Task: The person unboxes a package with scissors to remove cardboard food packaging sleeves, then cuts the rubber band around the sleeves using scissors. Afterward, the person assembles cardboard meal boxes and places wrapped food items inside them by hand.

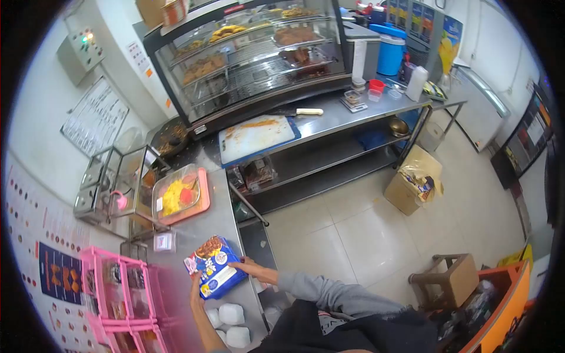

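Observation:
A blue food packet (219,267) with a picture of brown food on its front is over the steel counter (218,206), close to my body. My left hand (198,287) grips its lower left edge, fingers partly hidden. On the right edge my right hand (250,267) holds it, the thumb on the printed face. Several white rounded containers (232,314) stand just below the packet, near my left forearm. Beyond it lies a small clear box (165,242) with a printed label.
A clear tub of yellow food (176,197) sits on a pink tray (203,194). Pink racks (120,288) line the left wall. Farther off are a cutting board (253,141), a knife (309,112) and a glass display case (253,59). A cardboard box (403,194) and stool (450,276) occupy the floor.

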Motion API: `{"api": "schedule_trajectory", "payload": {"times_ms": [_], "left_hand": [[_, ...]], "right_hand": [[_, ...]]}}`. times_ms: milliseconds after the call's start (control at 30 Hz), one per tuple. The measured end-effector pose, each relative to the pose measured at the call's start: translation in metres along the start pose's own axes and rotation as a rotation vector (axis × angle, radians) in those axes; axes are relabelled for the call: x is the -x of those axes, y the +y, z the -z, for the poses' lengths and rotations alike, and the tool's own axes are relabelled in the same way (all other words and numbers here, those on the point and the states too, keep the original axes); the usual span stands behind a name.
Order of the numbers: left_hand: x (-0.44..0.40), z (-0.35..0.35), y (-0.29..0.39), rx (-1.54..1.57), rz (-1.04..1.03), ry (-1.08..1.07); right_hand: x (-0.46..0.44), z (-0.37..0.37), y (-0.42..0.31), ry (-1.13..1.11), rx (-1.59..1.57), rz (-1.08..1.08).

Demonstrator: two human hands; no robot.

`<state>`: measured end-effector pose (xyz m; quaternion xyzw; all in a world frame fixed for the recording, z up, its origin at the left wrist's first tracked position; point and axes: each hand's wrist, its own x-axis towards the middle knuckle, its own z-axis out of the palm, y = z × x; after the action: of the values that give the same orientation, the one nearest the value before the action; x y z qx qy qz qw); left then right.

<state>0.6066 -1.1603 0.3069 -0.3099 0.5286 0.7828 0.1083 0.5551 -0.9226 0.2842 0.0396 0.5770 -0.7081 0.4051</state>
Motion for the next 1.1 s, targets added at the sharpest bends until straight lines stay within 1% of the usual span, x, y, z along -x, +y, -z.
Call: {"api": "schedule_trajectory", "payload": {"times_ms": [33,67,100,167,233,300,333,367,400,433,467,500,533,567,600,633,667,700,733,767,800,833,900,933,967,1033,1100], "left_hand": [[0.006,-0.013,0.003,-0.071,-0.038,-0.044],[0.003,-0.022,-0.002,-0.092,-0.019,-0.038],[-0.001,-0.032,-0.008,-0.115,-0.002,-0.027],[-0.012,-0.060,-0.024,-0.183,-0.017,-0.111],[-0.001,-0.117,-0.025,-0.247,-0.092,-0.203],[0.009,-0.180,-0.031,-0.392,-0.176,-0.285],[0.012,-0.213,-0.039,-0.440,-0.221,-0.347],[0.017,-0.243,-0.049,-0.489,-0.263,-0.410],[0.023,-0.276,-0.060,-0.499,-0.262,-0.536],[0.015,-0.301,-0.084,-0.550,-0.290,-0.578],[0.071,-0.351,-0.071,-0.489,-0.193,-0.722],[0.091,-0.383,-0.079,-0.579,-0.189,-0.798],[0.087,-0.405,-0.106,-0.675,-0.266,-0.898],[0.101,-0.429,-0.124,-0.728,-0.319,-0.975],[0.111,-0.448,-0.148,-0.728,-0.314,-1.085],[0.148,-0.467,-0.152,-0.714,-0.181,-1.176],[0.168,-0.480,-0.169,-0.744,-0.175,-1.251],[0.193,-0.489,-0.184,-0.681,-0.177,-1.358],[0.210,-0.498,-0.204,-0.676,-0.193,-1.435],[0.220,-0.504,-0.229,-0.681,-0.201,-1.512],[0.233,-0.512,-0.248,-0.717,-0.230,-1.571],[0.244,-0.516,-0.263,-0.749,-0.257,-1.627],[0.266,-0.521,-0.282,-0.763,-0.229,-1.680],[0.275,-0.524,-0.290,-0.780,-0.218,-1.717],[0.280,-0.526,-0.300,-0.772,-0.212,-1.716],[0.282,-0.526,-0.317,-0.806,-0.256,-1.735],[0.287,-0.532,-0.325,-0.770,-0.042,-1.748]], "right_hand": [[-0.001,0.006,0.001,0.074,0.030,-0.034],[0.003,0.013,0.004,0.140,0.057,-0.073],[0.009,0.024,0.008,0.141,0.041,-0.071],[0.028,0.064,0.018,-0.145,-0.412,0.008],[0.071,0.104,0.017,-0.101,-0.425,0.038],[0.112,0.139,0.033,0.037,-0.437,0.232],[0.141,0.156,0.035,0.079,-0.452,0.251],[0.176,0.167,0.034,0.184,-0.518,0.309],[0.208,0.179,0.038,0.286,-0.587,0.366],[0.234,0.195,0.051,0.363,-0.654,0.407],[0.267,0.205,0.058,0.432,-0.690,0.475],[0.295,0.219,0.078,0.551,-0.688,0.530],[0.327,0.218,0.088,0.717,-0.702,0.625],[0.360,0.217,0.101,0.777,-0.790,0.622],[0.387,0.214,0.124,0.886,-0.923,0.594],[0.408,0.215,0.154,0.908,-1.002,0.681],[0.434,0.199,0.157,1.001,-1.028,0.783],[0.452,0.199,0.194,1.027,-1.097,0.850],[0.470,0.184,0.199,1.113,-1.134,0.971],[0.484,0.179,0.221,1.151,-1.120,1.062],[0.501,0.169,0.221,1.208,-1.118,1.098],[0.518,0.157,0.220,1.266,-1.115,1.130],[0.541,0.143,0.238,1.359,-1.108,1.141],[0.545,0.143,0.252,1.480,-1.007,1.190],[0.554,0.136,0.246,1.332,-1.128,1.170],[0.555,0.132,0.247,1.345,-1.167,1.168],[0.549,0.139,0.280,1.548,-1.110,1.137]]}}
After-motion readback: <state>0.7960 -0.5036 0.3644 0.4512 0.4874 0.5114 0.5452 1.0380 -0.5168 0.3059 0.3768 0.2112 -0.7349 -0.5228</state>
